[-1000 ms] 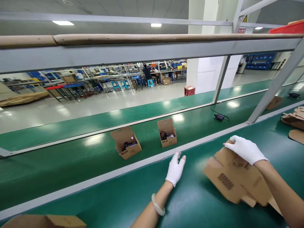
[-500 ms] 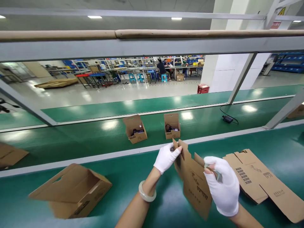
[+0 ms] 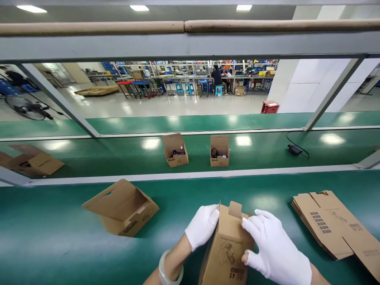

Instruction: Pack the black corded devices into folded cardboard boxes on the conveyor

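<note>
A brown cardboard box [image 3: 227, 253], opened out into its boxy form, stands tilted in front of me with flaps raised at its top. My left hand [image 3: 203, 226], in a white glove, is closed on its upper left edge. On the right side, my gloved right hand [image 3: 268, 245] grips the box with fingers apart, the index finger at the top edge and the bare thumb tip against the printed face. Part of the box lies below the picture. Right of my hands is a stack of flat cardboard blanks [image 3: 335, 225]. An open-lidded box [image 3: 127, 211] sits to the left.
Across a white rail [image 3: 190, 175], the second green surface holds two open boxes [image 3: 177, 158] with dark devices and cables inside. A black adapter with a cord [image 3: 295, 149] lies farther right, another open box [image 3: 38, 160] far left. Metal posts [image 3: 335, 93] rise between the surfaces.
The flat folded cardboard between my hands is now squared out into a box and lower, nearer me. My right hand has moved from pinching a flap onto its side. The view has shifted.
</note>
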### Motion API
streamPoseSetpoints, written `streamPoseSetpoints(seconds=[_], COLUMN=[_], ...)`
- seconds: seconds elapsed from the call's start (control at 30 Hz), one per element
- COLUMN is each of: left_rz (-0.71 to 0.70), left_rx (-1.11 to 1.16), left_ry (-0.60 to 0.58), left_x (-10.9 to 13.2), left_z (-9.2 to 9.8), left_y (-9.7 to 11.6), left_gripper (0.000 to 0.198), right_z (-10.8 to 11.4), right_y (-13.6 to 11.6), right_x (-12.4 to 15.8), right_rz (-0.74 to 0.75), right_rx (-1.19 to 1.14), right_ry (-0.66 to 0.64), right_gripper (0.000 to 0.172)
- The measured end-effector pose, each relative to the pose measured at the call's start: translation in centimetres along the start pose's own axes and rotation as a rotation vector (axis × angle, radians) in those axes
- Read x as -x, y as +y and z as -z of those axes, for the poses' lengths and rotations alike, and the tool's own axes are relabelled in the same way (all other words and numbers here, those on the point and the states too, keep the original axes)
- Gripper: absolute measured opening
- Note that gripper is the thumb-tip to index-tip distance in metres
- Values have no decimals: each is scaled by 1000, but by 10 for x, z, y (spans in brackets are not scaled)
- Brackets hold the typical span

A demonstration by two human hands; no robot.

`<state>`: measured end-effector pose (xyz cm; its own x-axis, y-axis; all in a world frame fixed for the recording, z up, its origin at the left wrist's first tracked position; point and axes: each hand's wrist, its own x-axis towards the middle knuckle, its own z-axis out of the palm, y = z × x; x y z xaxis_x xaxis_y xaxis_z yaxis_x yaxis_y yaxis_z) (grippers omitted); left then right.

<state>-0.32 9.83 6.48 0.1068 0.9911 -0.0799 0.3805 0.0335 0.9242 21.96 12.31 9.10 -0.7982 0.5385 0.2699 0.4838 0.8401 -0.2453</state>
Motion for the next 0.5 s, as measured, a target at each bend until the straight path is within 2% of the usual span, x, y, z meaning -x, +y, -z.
streamPoseSetpoints(seconds=[0.07,0.17,0.3,0.33,0.4,0.5], left_rz=[35,78,80,79,86,112], left_rx=[-82,-182,-239,-249,-279,-324], left_ry=[46,112,121,110,98,108], left_x=[4,9,15,15,16,18], left_z=[2,5,6,6,2,-3], left_y=[4,11,16,17,18,16], left_gripper=[49,44,38,37,36,33], right_z=[0,-7,-18,-18,-15,-11], right_y=[-5,-10,-12,-12,-12,-13], right_x=[-2,-5,-8,-10,-12,-12], right_rz=[14,27,63,54,-2,-62], right_rx=[-28,-43,76,95,71,-56], right_ry=[-25,-18,220,241,139,-183], right_gripper=[50,44,39,41,44,44])
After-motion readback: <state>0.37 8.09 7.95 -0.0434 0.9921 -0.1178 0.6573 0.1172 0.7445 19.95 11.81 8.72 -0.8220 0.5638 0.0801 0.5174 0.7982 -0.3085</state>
